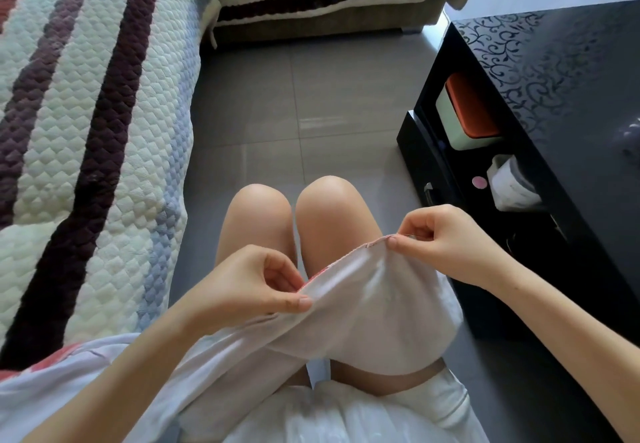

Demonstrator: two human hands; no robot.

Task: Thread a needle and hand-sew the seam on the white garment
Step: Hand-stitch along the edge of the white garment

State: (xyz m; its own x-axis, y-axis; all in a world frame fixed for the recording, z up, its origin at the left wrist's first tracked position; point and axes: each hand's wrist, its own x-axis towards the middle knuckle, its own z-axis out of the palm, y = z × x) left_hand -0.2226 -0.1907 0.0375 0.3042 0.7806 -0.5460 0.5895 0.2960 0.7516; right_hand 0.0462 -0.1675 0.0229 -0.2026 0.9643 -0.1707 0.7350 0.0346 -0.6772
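Observation:
The white garment (pixel 367 304) is draped over my lap and stretched between both hands above my knees. Its upper edge carries a pink-red trim (pixel 346 257). My left hand (pixel 256 286) pinches that edge at its lower left end between thumb and curled fingers. My right hand (pixel 446 238) pinches the edge at its upper right end. A thin metallic sliver, possibly a needle (pixel 414 235), shows between my right thumb and fingers. No thread can be made out.
A quilted striped sofa cover (pixel 86 130) fills the left side. A glossy black coffee table (pixel 554 96) stands at the right, its lower shelf holding an orange-lidded box (pixel 467 110) and a white container (pixel 512 182). Grey tiled floor (pixel 311 96) lies ahead of my knees.

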